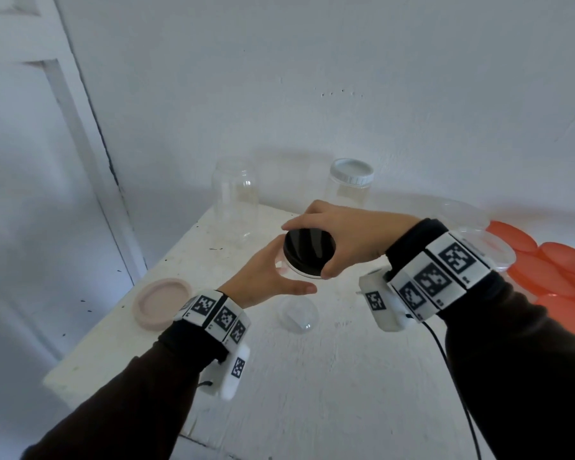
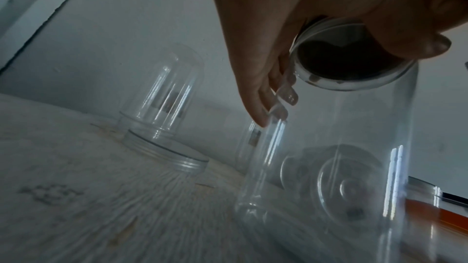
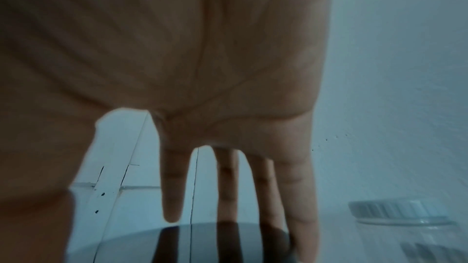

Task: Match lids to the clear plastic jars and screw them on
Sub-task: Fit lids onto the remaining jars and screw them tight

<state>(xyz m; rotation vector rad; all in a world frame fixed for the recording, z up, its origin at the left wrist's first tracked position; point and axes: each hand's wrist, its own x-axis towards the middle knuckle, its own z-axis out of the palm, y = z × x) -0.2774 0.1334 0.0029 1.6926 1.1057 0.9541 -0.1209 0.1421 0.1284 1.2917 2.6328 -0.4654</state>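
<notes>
A clear plastic jar (image 1: 296, 310) stands tilted at the middle of the white table (image 1: 329, 393), with a black lid (image 1: 299, 244) on its mouth. My right hand (image 1: 309, 252) grips that lid from above, fingers (image 3: 228, 187) spread over its rim and the lid's glossy top (image 3: 202, 243) just below them. My left hand (image 1: 287, 275) holds the jar's upper side just under the lid, fingers (image 2: 260, 107) lying along the jar's wall (image 2: 329, 167). The lid's underside (image 2: 349, 67) shows through the plastic.
An upside-down clear jar (image 1: 234, 200) and a jar capped with a white lid (image 1: 349, 184) stand at the back by the wall. A pink lid (image 1: 161, 302) lies at the left edge. Orange lids (image 1: 545, 270) and clear lids (image 1: 478, 247) lie at the right.
</notes>
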